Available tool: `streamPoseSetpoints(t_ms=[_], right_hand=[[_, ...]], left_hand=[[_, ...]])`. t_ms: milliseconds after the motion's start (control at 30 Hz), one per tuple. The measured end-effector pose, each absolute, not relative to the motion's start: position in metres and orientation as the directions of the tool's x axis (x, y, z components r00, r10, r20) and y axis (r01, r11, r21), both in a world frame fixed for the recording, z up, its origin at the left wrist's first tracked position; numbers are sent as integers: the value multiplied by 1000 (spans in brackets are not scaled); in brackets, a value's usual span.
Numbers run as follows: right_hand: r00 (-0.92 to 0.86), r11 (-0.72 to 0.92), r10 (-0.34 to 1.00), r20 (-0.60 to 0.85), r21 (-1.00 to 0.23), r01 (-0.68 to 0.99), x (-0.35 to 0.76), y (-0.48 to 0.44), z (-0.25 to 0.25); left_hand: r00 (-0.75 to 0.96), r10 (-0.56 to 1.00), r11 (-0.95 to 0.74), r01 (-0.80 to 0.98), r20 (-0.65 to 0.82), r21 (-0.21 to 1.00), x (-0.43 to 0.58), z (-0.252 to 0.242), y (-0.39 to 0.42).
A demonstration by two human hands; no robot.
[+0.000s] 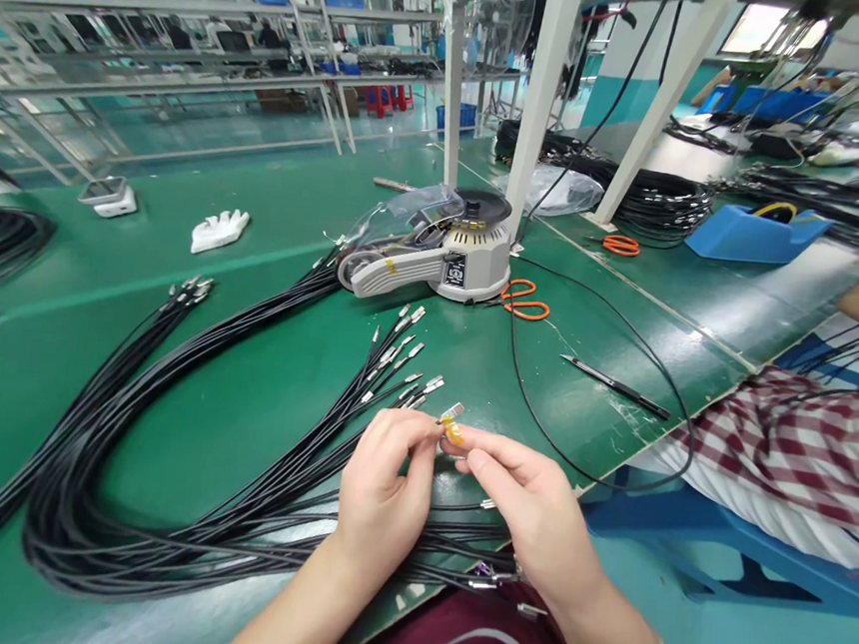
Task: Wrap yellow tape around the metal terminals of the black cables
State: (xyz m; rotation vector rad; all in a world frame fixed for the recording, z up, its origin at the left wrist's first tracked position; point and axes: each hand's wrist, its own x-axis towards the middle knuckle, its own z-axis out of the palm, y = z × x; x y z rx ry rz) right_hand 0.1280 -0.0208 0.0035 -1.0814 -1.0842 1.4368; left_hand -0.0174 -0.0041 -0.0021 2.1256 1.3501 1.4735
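Observation:
Over the near edge of the green table (259, 207), my left hand (385, 489) pinches a black cable just behind its metal end (452, 411). My right hand (526, 501) pinches a small piece of yellow tape (454, 430) against that same cable end. A large bundle of black cables (187, 421) with metal tips loops across the table and fans out just beyond my fingers. A grey automatic tape dispenser (443, 248) stands further back at the centre.
Orange scissors (526, 300) lie beside the dispenser, another pair (621, 245) further right. A black tool (616, 383) lies at right. A white glove (219, 230) and a blue tape holder (753, 233) sit farther off. A person in a plaid garment (802, 445) sits right.

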Motion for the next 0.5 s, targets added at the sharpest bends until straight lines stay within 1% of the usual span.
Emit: streamPoseSetpoints(t_ms=[300, 500], right_hand=[[-105, -113, 990, -95, -978, -176, 127, -20, 7], [-76, -135, 989, -124, -980, -149, 127, -18, 8]], left_hand=[[117, 738, -590, 591, 665, 551, -18, 2, -5], [114, 735, -592, 587, 668, 552, -17, 4, -6]])
